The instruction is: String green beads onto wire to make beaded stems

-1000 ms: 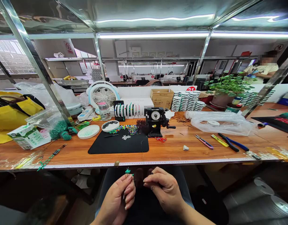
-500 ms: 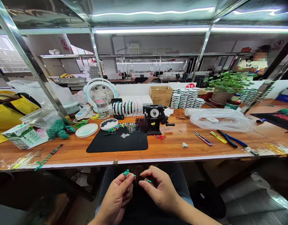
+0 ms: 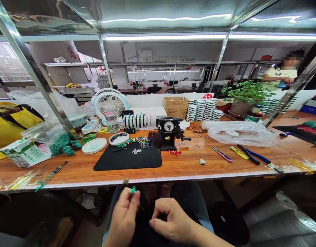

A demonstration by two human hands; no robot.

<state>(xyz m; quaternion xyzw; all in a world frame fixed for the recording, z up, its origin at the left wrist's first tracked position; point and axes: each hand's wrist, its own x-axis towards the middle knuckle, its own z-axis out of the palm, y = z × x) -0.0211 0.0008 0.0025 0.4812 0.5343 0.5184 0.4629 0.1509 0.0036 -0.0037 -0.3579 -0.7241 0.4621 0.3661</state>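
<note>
Below the table's front edge, over my lap, my left hand (image 3: 124, 214) pinches a small green knotted cord (image 3: 132, 189) between thumb and forefinger. The cord's bright loops stick up above the fingertips, and the rest is hidden in the hand. Just to the right, my right hand (image 3: 172, 219) is closed in a pinch, its forefinger curled down onto the thumb. Whatever lies between those fingertips is too small or hidden to name. A gap separates the two hands. Nearest on the table above them is a black mat (image 3: 129, 159) with beads along its back edge.
A black hand-cranked winding machine (image 3: 169, 132) stands behind the mat beside a row of thread spools (image 3: 138, 120). White dishes (image 3: 94, 145) sit to the left. Pliers (image 3: 253, 154), a yellow cutter (image 3: 239, 152) and a pink-handled tool (image 3: 222, 153) lie right. Across the tables stands a person (image 3: 281, 77).
My left hand has moved left and turned, away from my right. The right fingers have closed together, and the green bit seen between them before no longer shows.
</note>
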